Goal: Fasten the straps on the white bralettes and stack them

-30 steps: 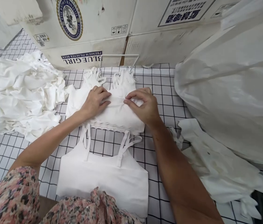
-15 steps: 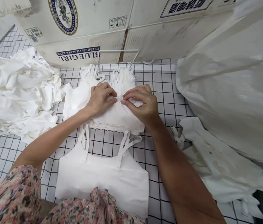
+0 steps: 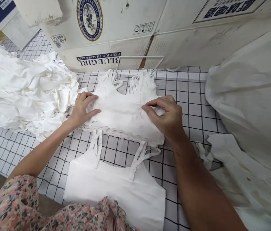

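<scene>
A neat stack of white strappy crop tops [image 3: 121,112] lies on the checked cloth, its layered hems facing me and its bunched straps at the far side. My left hand [image 3: 83,109] rests at the stack's left edge, thumb and fingers apart. Over the right part of the stack, my right hand [image 3: 167,115] pinches the top layer's fabric between thumb and forefinger. Nearer to me lies a single white crop top [image 3: 116,186], spread flat with its straps pointing away; my floral clothing covers its lower left part.
To the left is a loose heap of white garments [image 3: 27,93]. Cardboard beer boxes [image 3: 116,29] stand behind the stack, with a thin white wire frame [image 3: 141,57] before them. A large whitish plastic bag [image 3: 250,86] fills the right, beside stained white cloth pieces [image 3: 241,173].
My hands have moved apart from the stack's upper middle, the left toward its left edge, the right slightly toward its right side. The top layer now lies flatter. The view has shifted left.
</scene>
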The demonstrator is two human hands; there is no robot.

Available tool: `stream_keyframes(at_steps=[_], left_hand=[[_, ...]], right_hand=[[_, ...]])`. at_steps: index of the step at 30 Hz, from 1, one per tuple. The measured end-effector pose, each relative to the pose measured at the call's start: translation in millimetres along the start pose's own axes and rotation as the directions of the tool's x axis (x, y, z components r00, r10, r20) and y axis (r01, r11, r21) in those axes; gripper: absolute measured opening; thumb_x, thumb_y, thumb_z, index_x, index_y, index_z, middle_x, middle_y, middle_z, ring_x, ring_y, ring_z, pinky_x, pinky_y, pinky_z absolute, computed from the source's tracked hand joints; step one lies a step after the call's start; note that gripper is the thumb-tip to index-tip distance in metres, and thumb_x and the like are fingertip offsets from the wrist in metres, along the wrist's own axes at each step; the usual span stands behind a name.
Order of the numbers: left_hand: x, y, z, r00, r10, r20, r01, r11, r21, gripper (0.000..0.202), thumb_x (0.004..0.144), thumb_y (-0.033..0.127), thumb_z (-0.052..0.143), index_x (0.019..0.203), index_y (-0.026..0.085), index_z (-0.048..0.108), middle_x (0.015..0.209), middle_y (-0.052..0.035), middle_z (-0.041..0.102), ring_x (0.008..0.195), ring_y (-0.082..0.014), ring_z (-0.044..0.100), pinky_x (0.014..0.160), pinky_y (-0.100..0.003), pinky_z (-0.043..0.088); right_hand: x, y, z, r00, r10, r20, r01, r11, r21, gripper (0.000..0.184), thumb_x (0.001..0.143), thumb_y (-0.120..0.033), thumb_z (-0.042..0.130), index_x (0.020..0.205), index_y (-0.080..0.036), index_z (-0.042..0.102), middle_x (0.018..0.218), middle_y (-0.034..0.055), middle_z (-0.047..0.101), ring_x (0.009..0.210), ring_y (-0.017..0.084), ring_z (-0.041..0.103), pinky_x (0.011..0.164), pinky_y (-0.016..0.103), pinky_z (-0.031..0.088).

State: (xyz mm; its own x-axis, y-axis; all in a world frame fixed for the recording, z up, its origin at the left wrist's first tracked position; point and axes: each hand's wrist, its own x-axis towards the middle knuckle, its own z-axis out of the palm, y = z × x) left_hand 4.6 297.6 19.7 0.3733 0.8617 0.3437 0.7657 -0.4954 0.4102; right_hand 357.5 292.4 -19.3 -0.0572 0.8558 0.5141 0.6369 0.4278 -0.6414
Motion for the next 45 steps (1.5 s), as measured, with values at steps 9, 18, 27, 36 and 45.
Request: stream_keyframes(at_steps=[9,18,27,36,45], left_hand=[[36,17,1.3,0.949,-0.310,0.054,0.314,0.929,-0.195,0.021,0.082,0.027,0.090,0.098,0.021,0.077,0.103,-0.0043,0.071,0.102,-0.0226,0.065,0.099,-0.042,0.052],[33,14,-2.0,0.945,-0.319,0.074,0.326,0.888,-0.323,0.011,0.082,0.025,0.083,0.090,0.019,0.077,0.092,-0.0026,0.074,0.091,-0.0185,0.061,0.091,-0.036,0.050],[25,8,-13.5,0.985,-0.172,0.008,0.171,0.978,-0.117,0.028,0.084,0.031,0.088,0.107,0.023,0.076,0.112,-0.0057,0.071,0.103,-0.0228,0.065,0.097,-0.043,0.053],[-54,9,-35.0,0.975,0.221,-0.003,-0.217,0.962,0.164,0.052,0.094,0.062,0.079,0.136,0.033,0.068,0.149,-0.0096,0.068,0.141,-0.0333,0.061,0.114,-0.053,0.044],[-59,1,-46.8,0.961,0.277,-0.008,-0.276,0.961,0.032,0.014,0.101,0.026,0.076,0.113,0.033,0.078,0.120,0.0007,0.084,0.119,-0.0244,0.077,0.107,-0.049,0.058]], right_hand=[[-2,-3,-4,1.000,0.023,-0.007,-0.023,0.997,0.079,0.014,0.089,-0.038,0.080,0.083,-0.028,0.072,0.081,0.0030,0.072,0.089,0.026,0.068,0.093,0.048,0.059],[-2,-1,-4,1.000,0.011,-0.021,-0.010,0.998,0.056,0.014,0.089,-0.037,0.080,0.082,-0.028,0.073,0.080,0.0024,0.072,0.089,0.025,0.068,0.093,0.047,0.059],[-3,1,-4,0.998,0.065,0.004,-0.065,0.996,0.067,0.013,0.086,-0.036,0.084,0.088,-0.027,0.075,0.088,0.0043,0.072,0.092,0.026,0.069,0.092,0.048,0.059],[3,-4,-6,0.991,0.118,0.062,-0.124,0.987,0.104,0.011,0.086,-0.034,0.083,0.089,-0.026,0.076,0.089,0.0039,0.073,0.094,0.027,0.070,0.098,0.050,0.058],[4,-2,-5,0.987,0.150,0.051,-0.156,0.978,0.137,0.011,0.084,-0.032,0.083,0.090,-0.025,0.076,0.091,0.0041,0.073,0.094,0.026,0.069,0.095,0.048,0.057]])
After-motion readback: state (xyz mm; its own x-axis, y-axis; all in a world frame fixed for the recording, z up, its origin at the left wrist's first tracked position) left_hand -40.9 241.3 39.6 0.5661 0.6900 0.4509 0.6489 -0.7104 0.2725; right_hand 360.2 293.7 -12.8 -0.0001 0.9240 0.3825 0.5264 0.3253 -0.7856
